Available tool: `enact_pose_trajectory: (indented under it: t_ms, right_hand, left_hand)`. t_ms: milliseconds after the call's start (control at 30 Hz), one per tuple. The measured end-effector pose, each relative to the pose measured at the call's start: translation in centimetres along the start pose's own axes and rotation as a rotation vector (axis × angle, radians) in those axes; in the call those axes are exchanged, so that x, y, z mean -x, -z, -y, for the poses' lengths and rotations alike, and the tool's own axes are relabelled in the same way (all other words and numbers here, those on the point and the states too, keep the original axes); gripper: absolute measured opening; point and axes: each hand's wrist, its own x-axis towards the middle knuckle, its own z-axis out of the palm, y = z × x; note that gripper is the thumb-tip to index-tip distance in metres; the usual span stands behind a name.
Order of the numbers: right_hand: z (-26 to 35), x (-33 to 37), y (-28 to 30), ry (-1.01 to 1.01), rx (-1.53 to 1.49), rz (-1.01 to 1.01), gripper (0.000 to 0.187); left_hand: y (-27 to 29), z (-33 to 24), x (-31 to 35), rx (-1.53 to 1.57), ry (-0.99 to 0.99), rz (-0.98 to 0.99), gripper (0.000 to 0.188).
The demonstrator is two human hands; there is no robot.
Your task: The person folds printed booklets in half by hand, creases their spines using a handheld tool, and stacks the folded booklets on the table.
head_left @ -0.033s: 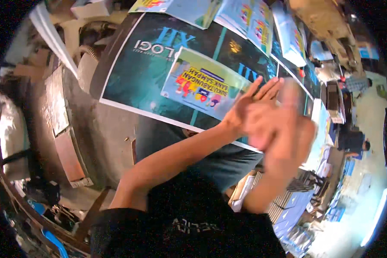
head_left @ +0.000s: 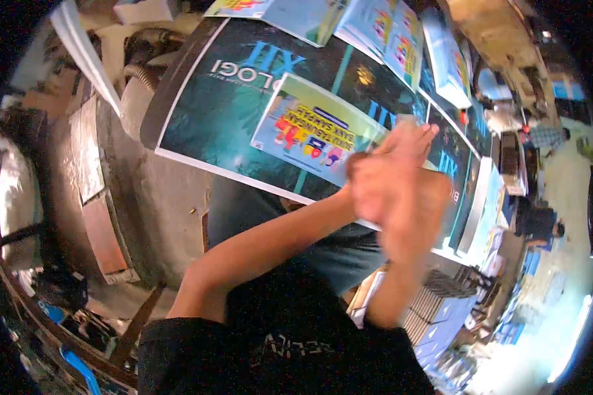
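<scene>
A booklet (head_left: 303, 131) with a colourful cartoon cover lies on large dark teal printed sheets (head_left: 207, 131), its print upside down to me. At the booklet's right end my left hand (head_left: 412, 141) rests with its fingers stretched out. My right hand (head_left: 392, 187) crosses over it, smeared by motion. It covers much of the left hand and the booklet's right end. Whether the right fingers grip anything is not visible. Beyond, similar booklets (head_left: 375, 33) lie along the far side of the sheets, and another bunch (head_left: 447, 59) sits to their right.
Right of my hands is a pale stack of paper (head_left: 478, 214). Below it, by my right forearm, stand striped stacks (head_left: 428, 306). A long board (head_left: 104, 234) lies on the floor at left. A person in dark clothes (head_left: 537, 220) is at far right.
My right hand has moved left and now overlaps my left hand more. The left hand stays at the booklet's right end. The view has shifted slightly.
</scene>
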Motion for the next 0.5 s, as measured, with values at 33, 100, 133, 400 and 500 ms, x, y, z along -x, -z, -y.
enact_pose_trajectory:
  t_ms: [33,100,133,400,500]
  right_hand:
    - [-0.2,0.2,-1.1,-0.014,0.200,0.038,0.044]
    - [-0.8,-0.3,-3.9,-0.016,0.324,0.067,0.043]
    - [-0.6,-0.2,-4.3,-0.039,0.355,0.056,0.043]
    - [2.0,-2.0,-3.0,-0.212,0.155,-0.013,0.041]
    - [5.3,-2.1,-2.7,-0.229,-0.073,-0.080,0.042]
  left_hand:
    - [0.6,-1.4,-0.9,0.064,-0.032,-0.014,0.066]
    - [3.3,-0.5,-0.6,0.059,-0.037,-0.031,0.063]
    - [3.2,-0.1,-0.3,0.209,0.013,-0.112,0.062]
    - [2.3,0.6,0.3,0.139,0.096,-0.169,0.065]
    - [0.2,1.5,0.5,0.794,0.213,-0.322,0.073]
